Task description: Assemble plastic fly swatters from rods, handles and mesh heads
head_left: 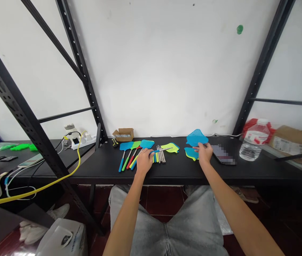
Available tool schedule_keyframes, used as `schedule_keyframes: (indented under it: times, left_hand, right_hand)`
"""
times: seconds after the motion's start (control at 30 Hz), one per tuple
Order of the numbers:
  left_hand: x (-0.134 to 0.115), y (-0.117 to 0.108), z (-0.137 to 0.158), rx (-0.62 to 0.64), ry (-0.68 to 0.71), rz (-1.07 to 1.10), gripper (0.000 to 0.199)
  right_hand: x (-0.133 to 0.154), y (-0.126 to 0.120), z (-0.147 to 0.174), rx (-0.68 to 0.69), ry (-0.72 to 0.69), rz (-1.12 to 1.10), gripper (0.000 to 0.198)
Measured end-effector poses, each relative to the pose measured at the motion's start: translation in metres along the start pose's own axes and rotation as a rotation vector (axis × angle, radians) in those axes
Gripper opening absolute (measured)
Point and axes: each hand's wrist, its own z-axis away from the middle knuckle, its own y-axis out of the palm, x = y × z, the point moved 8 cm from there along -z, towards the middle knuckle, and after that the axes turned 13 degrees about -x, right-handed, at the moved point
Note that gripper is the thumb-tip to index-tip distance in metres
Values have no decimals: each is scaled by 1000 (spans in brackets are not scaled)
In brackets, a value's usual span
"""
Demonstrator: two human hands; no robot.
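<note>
My left hand (144,161) is closed around the blue grip of a fly swatter handle (156,151), whose thin metal rod points right. Pinched in the fingers of my right hand (205,152) is a blue swatter head (196,137), raised off the table and apart from the rod. Below it lie more heads, a blue one (190,153) over a yellow one. Between my hands are a stack of yellow-green heads (170,147) and a row of metal-rod handles (162,156). Left of my left hand, several whole fly swatters (125,156) lie side by side.
A small cardboard box (124,134) stands at the back of the black table (97,167). On the right are a phone (223,154), a large water bottle (255,140) and a bigger carton (290,142). A yellow cable (77,165) crosses the left shelf post.
</note>
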Motion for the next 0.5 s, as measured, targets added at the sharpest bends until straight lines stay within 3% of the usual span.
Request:
schedule_keyframes:
  times: [0.23, 0.5]
  left_hand:
    - [3, -2, -1, -11, -38, 35, 27]
    - [9, -7, -3, -52, -111, 49, 28]
  right_hand:
    - [9, 3, 5, -39, 44, -290, 31]
    - [-9, 55, 72, 115, 346, -372, 27]
